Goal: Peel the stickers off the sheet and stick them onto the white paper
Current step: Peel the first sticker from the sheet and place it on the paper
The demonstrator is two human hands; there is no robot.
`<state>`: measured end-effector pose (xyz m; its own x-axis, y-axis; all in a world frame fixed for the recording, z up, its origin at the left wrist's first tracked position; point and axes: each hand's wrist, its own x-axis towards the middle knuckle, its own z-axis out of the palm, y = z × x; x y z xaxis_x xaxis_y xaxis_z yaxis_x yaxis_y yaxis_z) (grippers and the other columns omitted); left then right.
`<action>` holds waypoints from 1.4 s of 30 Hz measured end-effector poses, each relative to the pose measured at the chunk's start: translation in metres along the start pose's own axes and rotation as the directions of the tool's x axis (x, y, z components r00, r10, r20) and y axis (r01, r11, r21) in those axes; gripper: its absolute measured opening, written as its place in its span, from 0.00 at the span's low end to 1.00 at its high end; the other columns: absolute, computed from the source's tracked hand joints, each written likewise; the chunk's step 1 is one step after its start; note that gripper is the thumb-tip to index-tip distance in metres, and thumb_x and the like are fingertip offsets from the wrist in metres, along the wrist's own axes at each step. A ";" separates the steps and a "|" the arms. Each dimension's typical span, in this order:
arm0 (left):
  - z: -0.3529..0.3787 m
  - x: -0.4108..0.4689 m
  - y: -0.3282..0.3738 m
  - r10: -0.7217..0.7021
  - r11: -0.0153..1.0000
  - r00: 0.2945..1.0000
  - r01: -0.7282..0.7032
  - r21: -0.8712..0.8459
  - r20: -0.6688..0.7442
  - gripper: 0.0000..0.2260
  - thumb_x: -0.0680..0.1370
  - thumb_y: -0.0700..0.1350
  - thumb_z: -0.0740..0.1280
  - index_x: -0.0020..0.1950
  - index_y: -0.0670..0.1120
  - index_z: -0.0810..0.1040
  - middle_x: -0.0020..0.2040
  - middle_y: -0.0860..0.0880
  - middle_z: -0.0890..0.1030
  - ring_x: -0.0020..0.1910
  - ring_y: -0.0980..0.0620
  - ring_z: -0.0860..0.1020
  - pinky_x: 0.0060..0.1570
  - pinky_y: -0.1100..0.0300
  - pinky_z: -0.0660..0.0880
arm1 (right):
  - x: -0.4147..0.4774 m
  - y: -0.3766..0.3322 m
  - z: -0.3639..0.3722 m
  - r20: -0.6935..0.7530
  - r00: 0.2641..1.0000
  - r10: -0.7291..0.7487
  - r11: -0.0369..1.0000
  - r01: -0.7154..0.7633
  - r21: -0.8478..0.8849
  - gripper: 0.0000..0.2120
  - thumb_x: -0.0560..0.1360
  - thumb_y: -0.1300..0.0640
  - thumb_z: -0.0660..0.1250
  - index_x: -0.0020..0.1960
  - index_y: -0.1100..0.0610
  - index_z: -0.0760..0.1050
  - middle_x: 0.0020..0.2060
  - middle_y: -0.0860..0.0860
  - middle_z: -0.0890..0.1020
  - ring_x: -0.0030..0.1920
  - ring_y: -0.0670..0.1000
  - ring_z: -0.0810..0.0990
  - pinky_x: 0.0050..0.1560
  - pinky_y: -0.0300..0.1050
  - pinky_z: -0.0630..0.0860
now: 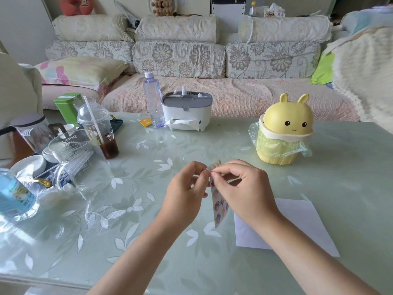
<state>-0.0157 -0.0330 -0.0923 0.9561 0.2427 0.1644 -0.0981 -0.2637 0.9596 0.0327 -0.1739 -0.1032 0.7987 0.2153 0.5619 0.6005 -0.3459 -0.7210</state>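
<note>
A narrow sticker sheet (219, 206) with small coloured stickers hangs upright above the table between my hands. My left hand (187, 188) pinches its top edge with thumb and fingers. My right hand (242, 188) pinches at the same top spot, fingertips touching the sheet's upper corner, which bends back behind them. The white paper (297, 218) lies flat on the green floral table (148, 209) under and to the right of my right forearm, which covers part of it.
A yellow rabbit-shaped bin (285, 133) with a plastic liner stands at back right. A tissue box (187, 111) and a clear bottle (153, 101) stand at the far edge. Cups, a glass jug (72, 150), bowls and a water bottle (14, 194) crowd the left side.
</note>
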 end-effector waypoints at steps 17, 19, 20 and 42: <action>-0.019 0.005 -0.001 0.116 0.981 0.993 -0.120 0.149 0.036 0.08 0.78 0.39 0.71 0.44 0.52 0.81 0.44 0.56 0.83 0.44 0.58 0.82 0.43 0.64 0.78 | 0.007 -0.003 -0.002 0.085 0.990 0.115 0.979 -0.127 0.158 0.04 0.75 0.59 0.74 0.43 0.52 0.87 0.39 0.43 0.86 0.40 0.45 0.84 0.44 0.39 0.78; -0.019 0.004 0.000 0.076 0.994 0.996 -0.079 0.072 0.044 0.04 0.78 0.41 0.71 0.45 0.49 0.82 0.44 0.54 0.85 0.45 0.55 0.84 0.47 0.60 0.80 | 0.007 -0.003 -0.002 0.090 0.985 0.144 0.969 -0.159 0.190 0.04 0.75 0.59 0.74 0.43 0.52 0.87 0.39 0.44 0.86 0.41 0.45 0.85 0.46 0.40 0.78; -0.018 0.003 0.002 0.044 0.999 0.997 -0.044 0.002 0.060 0.02 0.78 0.42 0.71 0.46 0.47 0.82 0.44 0.52 0.85 0.46 0.52 0.84 0.48 0.57 0.81 | 0.006 -0.002 -0.001 0.081 0.987 0.137 0.971 -0.150 0.187 0.04 0.76 0.59 0.74 0.43 0.53 0.86 0.39 0.44 0.86 0.42 0.46 0.85 0.45 0.40 0.78; -0.007 0.003 -0.006 -0.100 0.956 0.995 0.091 -0.279 -0.018 0.07 0.81 0.40 0.67 0.45 0.43 0.82 0.45 0.40 0.85 0.50 0.48 0.84 0.47 0.60 0.82 | 0.006 -0.012 0.000 0.143 0.946 0.292 0.943 -0.310 0.119 0.03 0.75 0.54 0.74 0.44 0.50 0.87 0.33 0.42 0.85 0.34 0.42 0.82 0.41 0.41 0.78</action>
<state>-0.0146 -0.0240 -0.0963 0.9561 0.2842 0.0719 -0.0839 0.0300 0.9960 0.0307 -0.1685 -0.0912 0.9363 0.2330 0.2627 0.3239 -0.2839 -0.9025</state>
